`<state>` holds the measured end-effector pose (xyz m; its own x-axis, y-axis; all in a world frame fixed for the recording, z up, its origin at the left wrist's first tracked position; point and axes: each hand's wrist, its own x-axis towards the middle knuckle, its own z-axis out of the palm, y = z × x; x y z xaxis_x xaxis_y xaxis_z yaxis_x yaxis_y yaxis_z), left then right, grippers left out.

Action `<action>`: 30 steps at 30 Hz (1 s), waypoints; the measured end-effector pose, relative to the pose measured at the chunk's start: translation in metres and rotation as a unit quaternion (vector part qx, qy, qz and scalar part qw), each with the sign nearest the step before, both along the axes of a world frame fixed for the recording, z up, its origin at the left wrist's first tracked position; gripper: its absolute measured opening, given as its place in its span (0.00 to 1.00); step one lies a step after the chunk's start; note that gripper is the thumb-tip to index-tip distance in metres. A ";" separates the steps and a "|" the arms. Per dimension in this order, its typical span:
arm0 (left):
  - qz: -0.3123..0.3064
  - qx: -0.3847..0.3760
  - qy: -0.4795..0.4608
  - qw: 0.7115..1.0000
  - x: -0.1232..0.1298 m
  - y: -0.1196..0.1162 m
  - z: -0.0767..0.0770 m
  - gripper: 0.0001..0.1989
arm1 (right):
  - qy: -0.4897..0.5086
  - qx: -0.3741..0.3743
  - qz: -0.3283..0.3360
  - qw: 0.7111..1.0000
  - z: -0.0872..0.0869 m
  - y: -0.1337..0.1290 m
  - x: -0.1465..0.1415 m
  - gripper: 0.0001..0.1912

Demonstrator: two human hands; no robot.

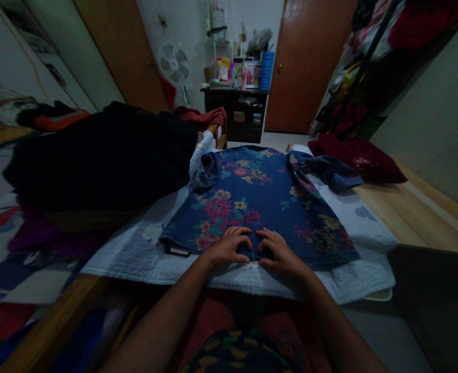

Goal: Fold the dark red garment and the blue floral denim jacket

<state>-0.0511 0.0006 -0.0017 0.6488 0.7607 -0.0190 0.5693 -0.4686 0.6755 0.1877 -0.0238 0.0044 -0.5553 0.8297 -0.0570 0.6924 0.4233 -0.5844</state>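
Note:
A blue floral shirt lies spread out on a light blue quilted cloth, its hem toward me and its neckline at the far side. My left hand rests on the hem near the middle, fingers apart and curved. Just to its right, my right hand touches the same hem, its fingers also spread and bent. A small gap separates the two hands, and neither grips anything. The shirt's left sleeve is bunched; the right one extends outward over the cloth.
Dark clothes are heaped at the left. A folded dark red garment sits on a wooden surface at the right. Farther back stand a fan and a dark shelf bearing various items.

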 end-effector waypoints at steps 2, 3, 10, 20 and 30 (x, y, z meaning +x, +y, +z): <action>-0.002 0.001 0.005 1.000 -0.001 -0.001 -0.001 0.16 | 0.004 0.008 -0.003 1.000 -0.003 0.000 -0.001 0.10; 0.001 0.003 0.007 1.000 0.000 -0.002 -0.001 0.16 | 0.009 0.014 -0.005 1.000 -0.005 0.001 -0.002 0.09; 0.042 0.014 -0.001 0.999 0.005 -0.011 0.001 0.10 | 0.023 0.045 -0.019 0.999 -0.013 0.002 -0.002 0.09; 0.078 0.087 -0.027 0.993 0.012 -0.030 -0.003 0.04 | 0.095 0.017 -0.006 0.995 -0.006 0.000 0.001 0.06; 0.026 0.132 0.005 0.991 0.012 -0.034 -0.006 0.04 | 0.117 0.046 0.015 0.992 -0.014 -0.006 0.001 0.06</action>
<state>-0.0392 -0.0334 -0.0076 0.6089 0.7727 0.1793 0.6034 -0.5979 0.5276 0.1891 -0.0303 -0.0092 -0.5698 0.8078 0.1509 0.5281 0.5007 -0.6858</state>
